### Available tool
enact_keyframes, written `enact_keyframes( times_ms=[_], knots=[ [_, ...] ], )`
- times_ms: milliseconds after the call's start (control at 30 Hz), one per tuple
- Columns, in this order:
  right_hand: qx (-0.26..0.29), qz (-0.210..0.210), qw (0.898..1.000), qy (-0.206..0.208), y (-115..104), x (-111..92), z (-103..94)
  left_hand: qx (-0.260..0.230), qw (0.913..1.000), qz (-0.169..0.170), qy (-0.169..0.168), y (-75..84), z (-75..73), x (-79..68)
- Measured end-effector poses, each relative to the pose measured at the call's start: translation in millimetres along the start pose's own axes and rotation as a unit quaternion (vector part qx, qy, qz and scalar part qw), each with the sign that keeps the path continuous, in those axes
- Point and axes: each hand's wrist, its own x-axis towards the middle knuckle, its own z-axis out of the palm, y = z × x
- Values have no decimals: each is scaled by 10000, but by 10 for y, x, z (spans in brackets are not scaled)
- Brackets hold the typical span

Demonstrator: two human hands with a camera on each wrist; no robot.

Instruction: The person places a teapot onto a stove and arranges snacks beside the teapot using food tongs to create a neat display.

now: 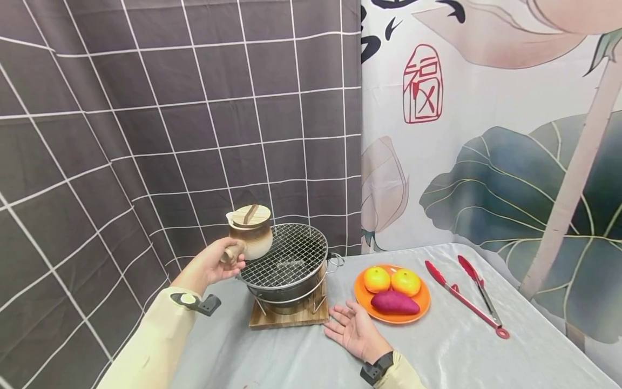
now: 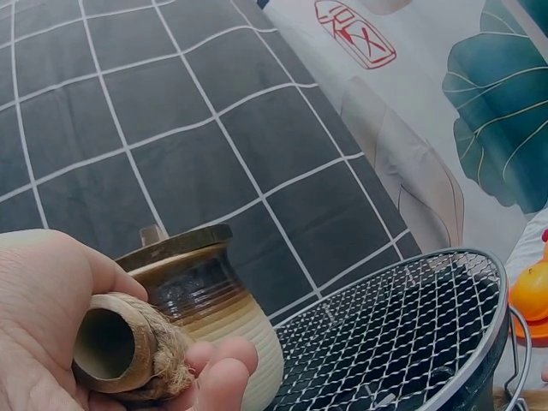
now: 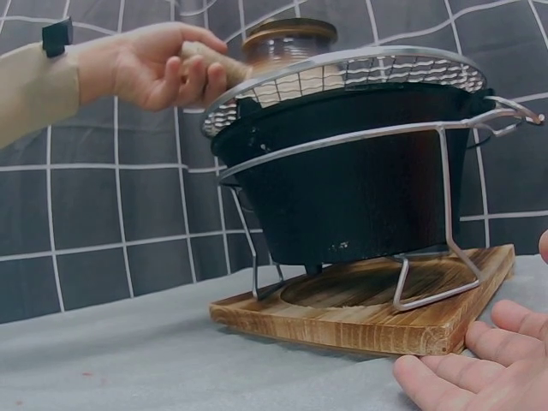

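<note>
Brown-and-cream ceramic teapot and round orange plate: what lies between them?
In the head view, the round black grill topped with silver wire mesh lies between them, then a strip of grey tablecloth.

Red seal mark [image 1: 423, 84], printed on the white lotus-patterned cloth [image 1: 389, 116]: its upper character resembled 福; the lower was uncertain. Black brush strokes [image 1: 455, 9], cut off at the cloth's top edge in view, were illegible.

Behind the fingers [image 3: 501, 345], pale yellow sleeves [image 1: 146, 346] are worn; at their finger-side ends, black bands [image 1: 383, 364] are strapped, each bearing a boxy block [image 1: 210, 305].
</note>
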Motion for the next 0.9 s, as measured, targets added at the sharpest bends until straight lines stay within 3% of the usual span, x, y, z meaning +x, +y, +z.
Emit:
enact_keyframes(
  times_ms=[233, 667, 900],
  knots=[
    [5, -14, 10000, -4, -1, 0, 2, 116, 9999, 30, 22, -10, 12, 6],
    [-3, -6, 10000, 5, -3, -2, 0, 353, 9987, -100, -344, -38, -84, -19],
    [28, 16, 10000, -17, -8, 1, 3, 484, 9981, -189, -316, -35, -91, -30]
  ],
)
